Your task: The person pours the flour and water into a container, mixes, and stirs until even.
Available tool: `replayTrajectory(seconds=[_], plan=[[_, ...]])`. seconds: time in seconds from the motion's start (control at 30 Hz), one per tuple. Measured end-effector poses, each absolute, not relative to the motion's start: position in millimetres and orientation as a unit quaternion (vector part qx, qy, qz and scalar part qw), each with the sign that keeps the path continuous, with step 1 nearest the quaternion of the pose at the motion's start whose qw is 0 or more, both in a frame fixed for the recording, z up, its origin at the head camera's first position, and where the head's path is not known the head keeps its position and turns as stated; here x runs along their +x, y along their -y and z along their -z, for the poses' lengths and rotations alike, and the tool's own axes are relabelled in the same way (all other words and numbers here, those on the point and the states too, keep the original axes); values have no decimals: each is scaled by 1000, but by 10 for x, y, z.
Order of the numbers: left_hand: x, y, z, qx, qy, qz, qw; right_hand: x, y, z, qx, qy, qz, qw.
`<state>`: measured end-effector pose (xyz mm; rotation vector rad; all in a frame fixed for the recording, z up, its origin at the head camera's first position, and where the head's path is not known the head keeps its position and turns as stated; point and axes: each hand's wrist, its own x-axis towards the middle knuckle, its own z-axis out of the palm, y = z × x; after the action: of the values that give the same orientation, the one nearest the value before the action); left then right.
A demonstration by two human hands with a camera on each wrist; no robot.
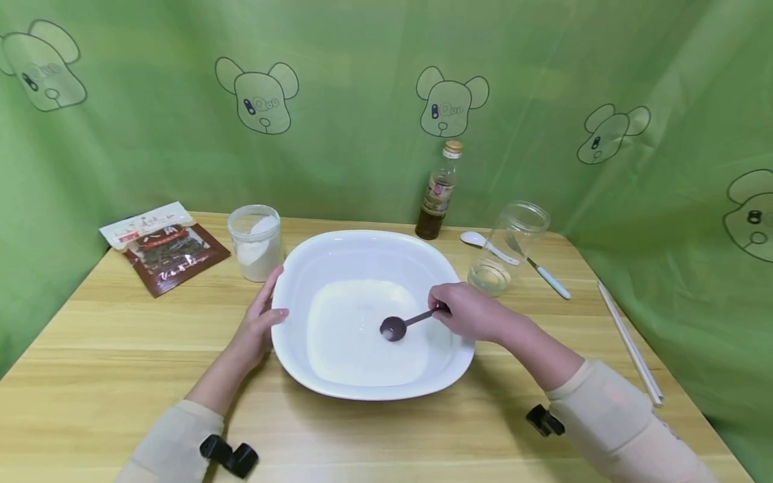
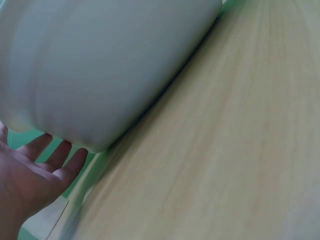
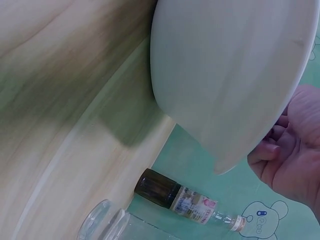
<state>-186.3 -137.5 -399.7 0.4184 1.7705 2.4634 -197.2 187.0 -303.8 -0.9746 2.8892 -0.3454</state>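
A white basin (image 1: 368,392) stands on the table in the middle of the head view. My left hand (image 1: 258,325) rests against its left side, thumb at the rim and extended fingers on the outer wall; the left wrist view shows the fingertips touching that wall. My right hand (image 1: 468,310) grips the handle of a dark measuring spoon (image 1: 417,318) over the right rim. The spoon's bowl is inside the basin, with a little white stuff in it. In the right wrist view, the basin's wall (image 3: 225,75) hides the spoon's bowl.
Left of the basin are a jar of white powder (image 1: 256,251) and a brown packet (image 1: 172,251). Behind stands a sauce bottle (image 1: 437,194). Rightward are a glass jar (image 1: 504,255), a white spoon (image 1: 474,238), a blue-handled utensil (image 1: 552,282) and white chopsticks (image 1: 631,345).
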Motion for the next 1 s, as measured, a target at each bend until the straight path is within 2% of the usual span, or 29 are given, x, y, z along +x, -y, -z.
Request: replayTrajectory(seconds=[0.37,0.87,1.0], plan=[[-1873,1377,4011,132,-579,-803,43,-1967,-1859,3013,-317,-947,59,9],[-1876,1378,4018,141,-572,-807,42,-1969,-1970,2995,-318,-937,127,-70],[-1876,1380,4022,140,-571,-808,43,-1965,-1979,2968,-314,-935,148,-76]])
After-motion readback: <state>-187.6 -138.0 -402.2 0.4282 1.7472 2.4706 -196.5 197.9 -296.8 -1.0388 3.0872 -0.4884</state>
